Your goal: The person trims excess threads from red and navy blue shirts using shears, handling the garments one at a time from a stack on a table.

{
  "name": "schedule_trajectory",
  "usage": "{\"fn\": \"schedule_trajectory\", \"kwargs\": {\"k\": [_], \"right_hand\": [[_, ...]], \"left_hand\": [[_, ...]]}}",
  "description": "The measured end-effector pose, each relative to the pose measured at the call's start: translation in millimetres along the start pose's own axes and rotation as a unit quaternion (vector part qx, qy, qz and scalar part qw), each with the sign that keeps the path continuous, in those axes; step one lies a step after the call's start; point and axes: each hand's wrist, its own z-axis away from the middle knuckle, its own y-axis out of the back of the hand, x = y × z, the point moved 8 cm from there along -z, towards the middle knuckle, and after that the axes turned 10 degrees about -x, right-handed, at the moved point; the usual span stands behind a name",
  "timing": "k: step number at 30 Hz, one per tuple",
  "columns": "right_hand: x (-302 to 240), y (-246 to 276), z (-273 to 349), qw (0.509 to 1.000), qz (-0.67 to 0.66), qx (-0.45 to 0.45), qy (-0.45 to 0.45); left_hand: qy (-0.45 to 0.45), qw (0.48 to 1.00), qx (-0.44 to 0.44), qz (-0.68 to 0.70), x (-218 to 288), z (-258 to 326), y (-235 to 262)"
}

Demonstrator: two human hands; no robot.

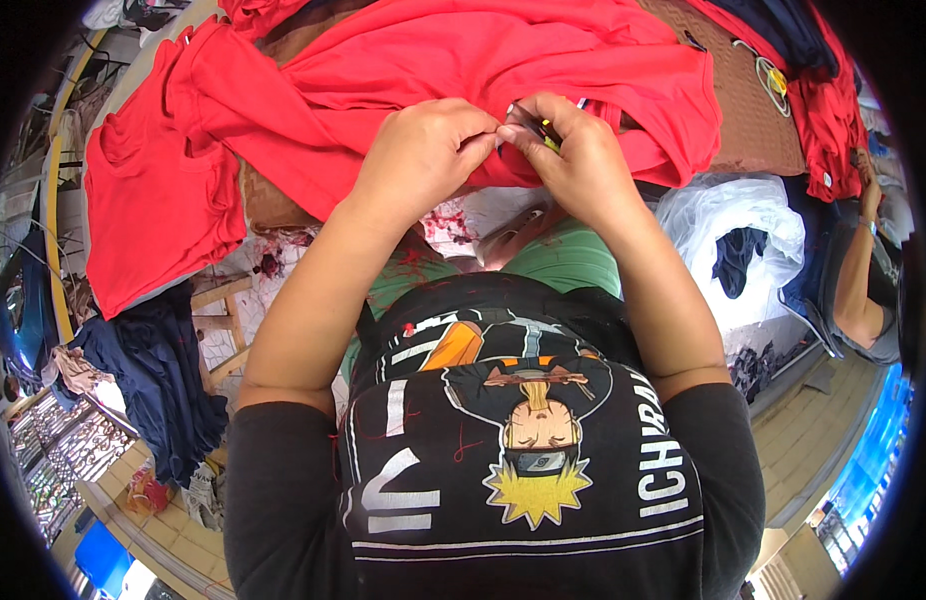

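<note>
Both my hands meet over a red garment (403, 60) spread across the table in front of me. My left hand (428, 150) is closed in a pinch, thumb against forefinger; what lies between them is too small to make out. Its fingertips touch those of my right hand (573, 150). That hand curls around a small dark tool with yellow-green parts, which looks like thread snips (549, 138), mostly hidden by the fingers. Red cloth with a dark inner edge lies just beneath the right hand.
Another red garment (163, 190) hangs over the table's left end, above dark blue cloth (158, 375). A clear plastic bag (683, 215) with dark cloth stands at right. A looped pale cord (768, 80) lies on the brown tabletop (748, 130). A person's arm (858, 270) shows far right.
</note>
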Motion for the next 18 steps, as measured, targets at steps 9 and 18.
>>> {"fn": "schedule_trajectory", "kwargs": {"k": [9, 18], "right_hand": [[-2.2, 13.9, 4.8, 0.997, 0.033, -0.069, 0.021], [5.7, 0.6, -3.2, 0.996, -0.006, -0.089, 0.031]], "left_hand": [[0.114, 0.979, -0.079, 0.146, -25.8, -1.2, -5.7], [0.115, 0.978, -0.083, 0.155, -25.4, -0.9, -6.1]]}}
